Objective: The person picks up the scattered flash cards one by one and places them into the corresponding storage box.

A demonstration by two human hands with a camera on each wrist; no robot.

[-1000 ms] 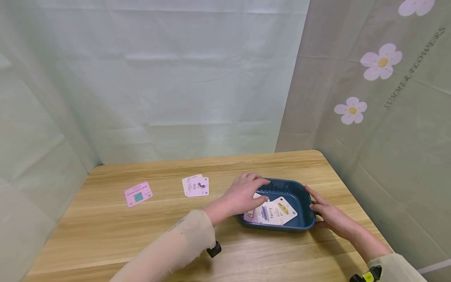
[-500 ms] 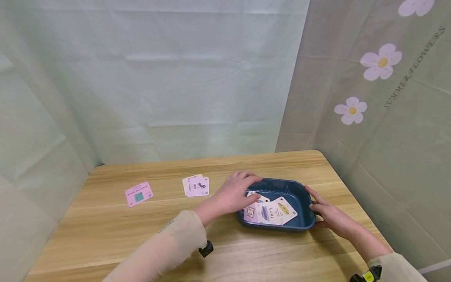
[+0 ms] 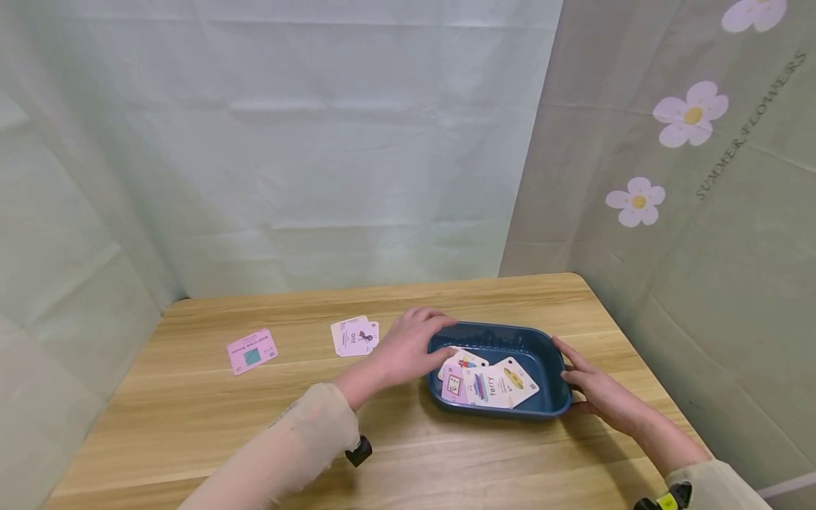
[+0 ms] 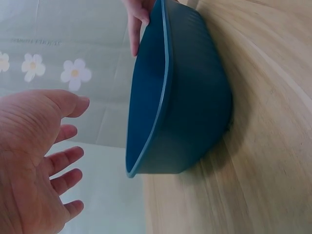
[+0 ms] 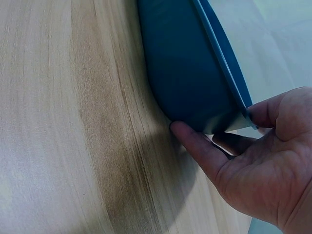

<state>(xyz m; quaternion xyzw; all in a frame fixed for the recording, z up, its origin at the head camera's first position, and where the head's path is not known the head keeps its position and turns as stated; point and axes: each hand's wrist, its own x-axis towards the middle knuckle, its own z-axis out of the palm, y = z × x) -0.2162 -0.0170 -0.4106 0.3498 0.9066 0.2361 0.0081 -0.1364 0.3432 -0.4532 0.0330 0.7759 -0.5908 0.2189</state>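
Observation:
A dark blue plastic bin stands on the wooden table, with several picture cards lying inside it, the top one reading "ferry". My right hand grips the bin's right end; in the right wrist view the thumb bends over the rim and the fingers lie against the outer wall. My left hand is over the bin's left end, fingers spread and nothing held. The left wrist view shows that palm apart from the bin's wall.
Left of the bin lie two overlapping white cards, the upper one reading "ant". Farther left is a pink card. Pale fabric hangs behind the table, and a flower-printed sheet hangs along the right side.
My left hand has drawn back leftward from over the bin, uncovering more of the cards inside. My right hand and the bin have stayed in place.

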